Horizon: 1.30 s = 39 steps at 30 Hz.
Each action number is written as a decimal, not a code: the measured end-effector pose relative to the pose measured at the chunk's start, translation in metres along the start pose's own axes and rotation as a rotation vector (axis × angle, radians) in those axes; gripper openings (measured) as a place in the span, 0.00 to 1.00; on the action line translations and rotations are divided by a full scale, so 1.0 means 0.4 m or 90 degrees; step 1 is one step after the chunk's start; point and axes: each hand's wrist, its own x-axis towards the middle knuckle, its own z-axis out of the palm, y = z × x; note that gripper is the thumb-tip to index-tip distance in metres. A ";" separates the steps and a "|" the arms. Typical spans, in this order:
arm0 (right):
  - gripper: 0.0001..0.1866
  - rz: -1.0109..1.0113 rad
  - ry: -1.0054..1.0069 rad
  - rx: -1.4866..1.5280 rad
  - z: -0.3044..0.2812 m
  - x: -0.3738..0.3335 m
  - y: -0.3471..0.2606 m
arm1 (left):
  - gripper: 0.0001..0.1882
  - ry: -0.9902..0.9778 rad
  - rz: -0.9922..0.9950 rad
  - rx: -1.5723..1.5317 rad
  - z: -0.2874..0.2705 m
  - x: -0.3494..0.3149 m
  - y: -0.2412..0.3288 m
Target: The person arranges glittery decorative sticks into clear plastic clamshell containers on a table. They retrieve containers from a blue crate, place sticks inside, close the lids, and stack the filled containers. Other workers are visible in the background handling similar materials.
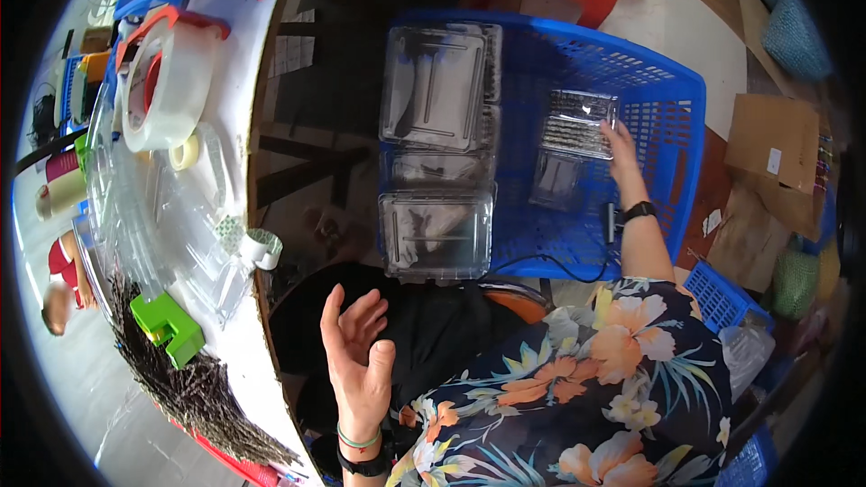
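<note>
My right hand (621, 149) reaches into a blue plastic basket (678, 81) and grips the edge of a clear plastic box (577, 137) with ridged, striped-looking sides. Just below it in the basket is another small clear box (555, 179). Along the basket's left side stand stacks of clear plastic boxes (435, 90); a nearer one (437, 233) has something pale showing through it. Over my lap, my left hand (356, 356) is raised with fingers apart and nothing in it. What the gripped box contains cannot be made out.
On the white table (248, 352) to the left are a large tape roll (171, 90), a green tape cutter (170, 329), dark dried stems (180, 388) and clear plastic sheets. A cardboard box (771, 144) stands right of the basket. Another person (68, 284) is far left.
</note>
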 end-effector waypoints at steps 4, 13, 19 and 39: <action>0.31 -0.001 0.181 -0.134 0.035 0.027 0.086 | 0.41 -0.007 -0.003 0.018 0.013 -0.004 0.000; 0.45 0.039 0.260 -0.341 -0.007 0.149 0.132 | 0.40 0.007 0.009 0.040 0.003 -0.005 -0.006; 0.26 -0.043 0.245 -0.496 -0.043 0.141 0.228 | 0.35 -0.006 -0.050 0.037 -0.037 -0.036 -0.009; 0.08 -0.596 -0.642 -0.676 0.642 -0.695 -0.130 | 0.08 0.268 -0.200 -0.201 -0.292 -0.454 -0.340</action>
